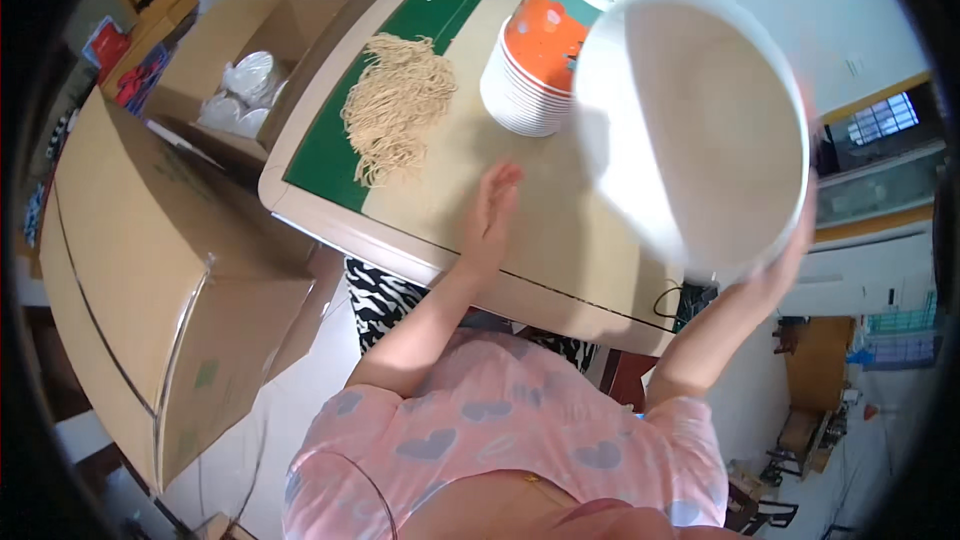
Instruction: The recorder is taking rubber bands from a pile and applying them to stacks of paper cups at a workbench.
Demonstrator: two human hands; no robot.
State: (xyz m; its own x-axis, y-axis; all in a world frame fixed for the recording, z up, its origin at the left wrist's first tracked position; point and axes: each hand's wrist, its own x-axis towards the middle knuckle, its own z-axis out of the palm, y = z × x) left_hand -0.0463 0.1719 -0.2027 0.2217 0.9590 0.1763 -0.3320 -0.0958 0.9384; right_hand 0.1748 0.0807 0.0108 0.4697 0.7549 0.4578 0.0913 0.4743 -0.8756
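My right hand (790, 252) grips a large white paper tub (715, 130) by its side, raised close above the table's right part. Its pale inside shows, the tub is smeared by motion, and it hides most of my fingers. Over the table's near part, my left hand (492, 208) holds nothing, with its fingers loosely stretched out. Beyond it stands a stack of nested paper tubs (550, 40), orange and green at the top with several white rims below. To the left lies a loose pile of tan, string-like strands (400, 105).
The table (350, 245) has a green mat (335, 155) partly under a tan sheet. At left, an open cardboard box (300, 15) holds plastic-wrapped round white things (245, 90); a big carton (150, 270) stands nearer. A black cabled object (695, 302) sits at the right front edge.
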